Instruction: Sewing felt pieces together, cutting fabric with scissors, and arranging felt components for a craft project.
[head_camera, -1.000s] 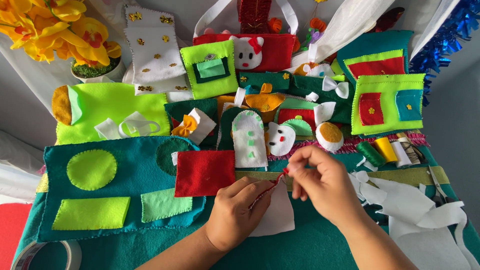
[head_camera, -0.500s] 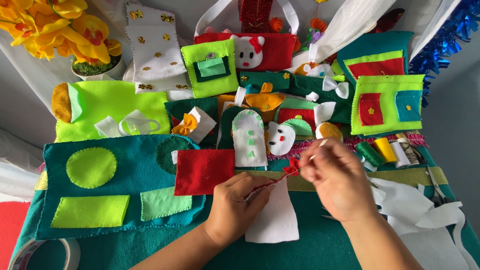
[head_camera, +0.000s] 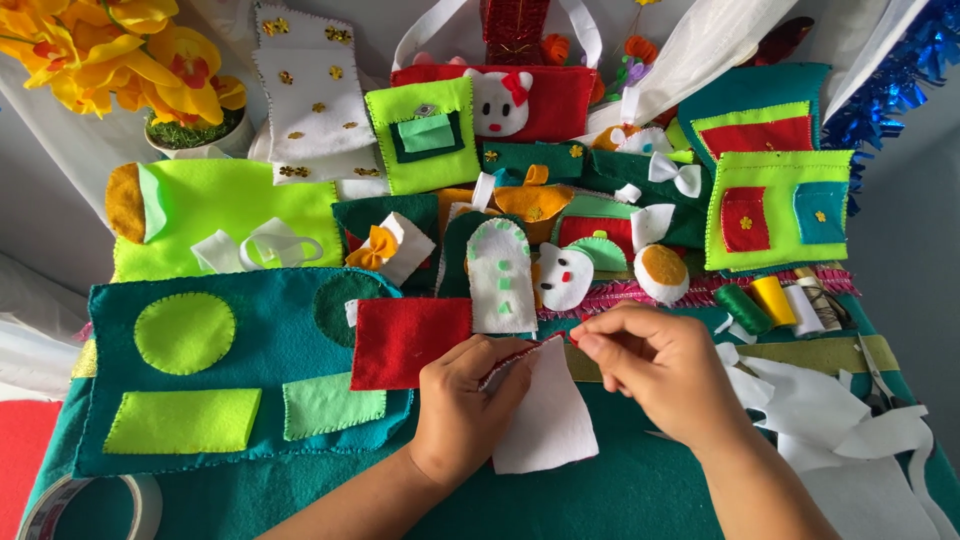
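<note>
White felt piece (head_camera: 545, 420) with a red stitched edge lies near the front edge of the bench, on the teal felt cover (head_camera: 640, 490), pinched at its upper left corner by the left hand (head_camera: 465, 415), whose grip is clamped on it. Right hand (head_camera: 655, 375) hovers just beside that corner, fingertips pressed together on something too small to tell. Red felt rectangle (head_camera: 405, 340) touches the left hand's far side; thread spools (head_camera: 775, 305) stand toward the right edge.
</note>
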